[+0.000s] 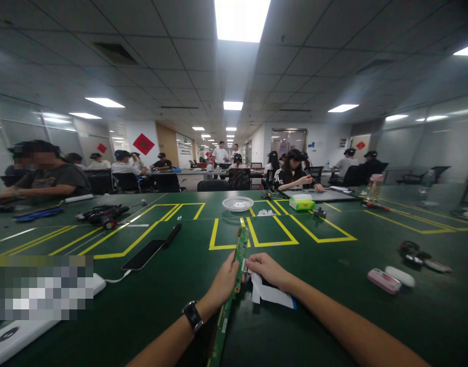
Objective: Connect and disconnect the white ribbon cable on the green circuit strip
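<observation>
A long, narrow green circuit board (225,322) stands tilted over the table, running from the bottom edge up to the middle of the view. My left hand (223,278) is closed around it partway up, a watch on that wrist. At the board's right side, my right hand (269,269) pinches the end of a white flat ribbon cable (274,294), close to a connector. The cable hangs folded below my fingers, and its far end has a blue tip. My fingers partly hide where cable and board meet, so I cannot tell whether it is plugged in.
On the green table (173,306) lie a phone (145,254), a white power strip (31,331), a pink case (384,281), a white basket (237,204), a tissue pack (302,204) and dark tools (104,215). Yellow tape marks rectangles. Other people sit across and at left.
</observation>
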`<state>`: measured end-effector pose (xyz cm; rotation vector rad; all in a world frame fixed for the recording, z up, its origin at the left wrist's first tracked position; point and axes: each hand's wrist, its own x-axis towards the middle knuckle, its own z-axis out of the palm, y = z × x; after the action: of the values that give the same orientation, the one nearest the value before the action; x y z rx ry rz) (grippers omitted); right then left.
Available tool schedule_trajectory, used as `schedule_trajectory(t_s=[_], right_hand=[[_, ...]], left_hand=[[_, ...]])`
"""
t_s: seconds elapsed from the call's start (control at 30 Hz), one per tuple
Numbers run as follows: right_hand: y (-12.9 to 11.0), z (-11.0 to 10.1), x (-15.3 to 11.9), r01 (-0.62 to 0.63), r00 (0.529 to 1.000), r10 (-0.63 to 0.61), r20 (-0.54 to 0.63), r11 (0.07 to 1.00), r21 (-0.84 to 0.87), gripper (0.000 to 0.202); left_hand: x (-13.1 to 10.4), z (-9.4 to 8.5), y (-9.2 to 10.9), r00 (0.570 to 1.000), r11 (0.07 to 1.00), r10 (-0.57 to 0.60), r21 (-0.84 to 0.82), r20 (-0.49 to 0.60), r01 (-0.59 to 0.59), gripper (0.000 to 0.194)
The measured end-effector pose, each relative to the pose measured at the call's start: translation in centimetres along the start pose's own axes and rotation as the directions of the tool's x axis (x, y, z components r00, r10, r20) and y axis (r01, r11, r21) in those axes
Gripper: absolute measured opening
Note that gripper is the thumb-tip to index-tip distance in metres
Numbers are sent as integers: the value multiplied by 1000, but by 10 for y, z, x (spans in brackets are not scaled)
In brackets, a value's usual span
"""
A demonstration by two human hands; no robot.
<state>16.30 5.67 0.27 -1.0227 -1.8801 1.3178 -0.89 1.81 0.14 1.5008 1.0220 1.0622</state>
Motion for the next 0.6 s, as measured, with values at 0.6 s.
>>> schedule_trajectory(t_s=[0.6], right_hand=[[3,-77,-4,-91,976,-98,-192,620,-779,33]], left_hand=[[0,-8,-4,989,606,141,793,-36,-57,54]])
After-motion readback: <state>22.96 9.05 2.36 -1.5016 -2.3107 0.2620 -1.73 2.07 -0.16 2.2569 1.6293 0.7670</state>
